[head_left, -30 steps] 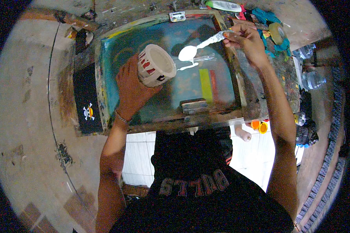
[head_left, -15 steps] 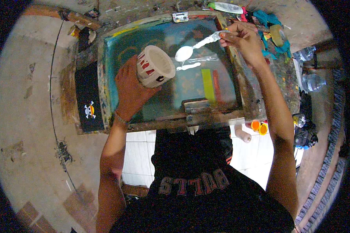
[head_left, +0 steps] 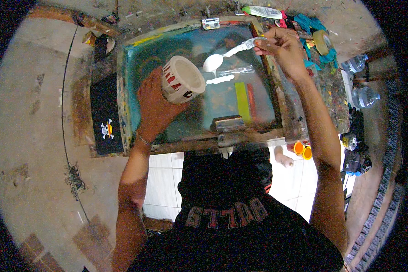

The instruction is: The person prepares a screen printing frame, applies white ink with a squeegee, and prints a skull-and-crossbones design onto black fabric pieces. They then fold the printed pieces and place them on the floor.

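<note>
- Currently, in the head view, the left hand is curled around the left side of a white tub with red markings, its fingers closed on the wall. The tub is held tilted above the left half of a framed screen, mouth turned toward the right.
- Across from it, the right hand pinches the handle end of a white-coated spoon between thumb and fingers, near the screen's far right corner.
- The spoon's bowl points left, above the screen; a thin white strand hangs from it toward a white streak on the mesh.
- A yellow-green strip and a red strip show side by side at the screen's right, toward its near edge.
- The screen lies on a paint-stained tabletop, with black fabric bearing a skull print along the tabletop's left edge.
- Toward the tabletop's far right corner lie a white-and-green bottle, teal cloth and a tape roll.
</note>
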### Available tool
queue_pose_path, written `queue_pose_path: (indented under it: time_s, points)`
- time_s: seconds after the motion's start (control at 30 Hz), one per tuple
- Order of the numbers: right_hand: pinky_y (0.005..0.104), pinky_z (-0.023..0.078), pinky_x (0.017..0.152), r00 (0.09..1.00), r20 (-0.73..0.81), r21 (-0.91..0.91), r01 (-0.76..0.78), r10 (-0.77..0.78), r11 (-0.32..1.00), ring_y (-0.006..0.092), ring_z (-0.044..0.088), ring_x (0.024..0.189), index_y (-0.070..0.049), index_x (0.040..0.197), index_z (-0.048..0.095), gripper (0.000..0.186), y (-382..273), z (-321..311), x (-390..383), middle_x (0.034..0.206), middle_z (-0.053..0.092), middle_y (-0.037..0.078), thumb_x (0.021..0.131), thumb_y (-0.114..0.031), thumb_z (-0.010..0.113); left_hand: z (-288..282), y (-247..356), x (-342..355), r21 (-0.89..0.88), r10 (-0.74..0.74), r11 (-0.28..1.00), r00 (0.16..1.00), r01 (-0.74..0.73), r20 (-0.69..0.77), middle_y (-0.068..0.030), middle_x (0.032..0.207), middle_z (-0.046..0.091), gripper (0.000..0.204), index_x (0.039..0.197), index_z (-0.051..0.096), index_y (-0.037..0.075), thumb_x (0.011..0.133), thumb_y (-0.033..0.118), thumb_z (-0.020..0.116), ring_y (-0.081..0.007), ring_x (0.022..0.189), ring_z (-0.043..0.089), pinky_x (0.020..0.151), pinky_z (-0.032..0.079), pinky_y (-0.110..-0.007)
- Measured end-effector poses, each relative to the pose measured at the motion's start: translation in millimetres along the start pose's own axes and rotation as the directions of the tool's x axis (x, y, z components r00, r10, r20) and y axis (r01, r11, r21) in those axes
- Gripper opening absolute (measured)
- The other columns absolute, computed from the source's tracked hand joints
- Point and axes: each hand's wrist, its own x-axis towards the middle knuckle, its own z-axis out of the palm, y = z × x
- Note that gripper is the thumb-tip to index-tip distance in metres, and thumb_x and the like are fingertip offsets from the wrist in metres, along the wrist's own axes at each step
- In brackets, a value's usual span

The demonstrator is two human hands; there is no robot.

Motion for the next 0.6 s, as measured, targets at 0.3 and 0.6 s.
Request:
queue_pose_path:
  time_s: [0.3,0.6]
  points:
    - [0.0294,0.059,0.078,0.999,-0.009,-0.031,0.052,-0.053,0.998,0.0170,0.071,0.084,0.001,0.098,0.065,0.009,-2.6,-3.4,-6.8,0.092,0.072,0.011,0.093,-0.006,0.067,-1.0,-6.6,-5.8,-0.016,0.041,0.999,0.997,-0.042,-0.067,-0.0179,0.125,0.062,0.097,0.133,0.050,0.003,0.053,0.031,0.097,-0.0362,0.113,0.061,0.097,0.050,-0.046]
    - [0.0314,0.058,0.082,0.990,-0.140,-0.092,-0.014,0.001,0.996,0.0173,0.069,0.085,-0.001,0.099,0.061,0.008,-12.3,-35.5,-34.4,0.095,0.071,0.011,0.093,-0.001,0.066,13.7,-2.9,2.8,-0.032,0.051,0.998,0.997,-0.053,-0.061,-0.0171,0.121,0.065,0.097,0.131,0.052,0.004,0.051,0.034,0.097,-0.0360,0.112,0.062,0.097,0.049,-0.046]
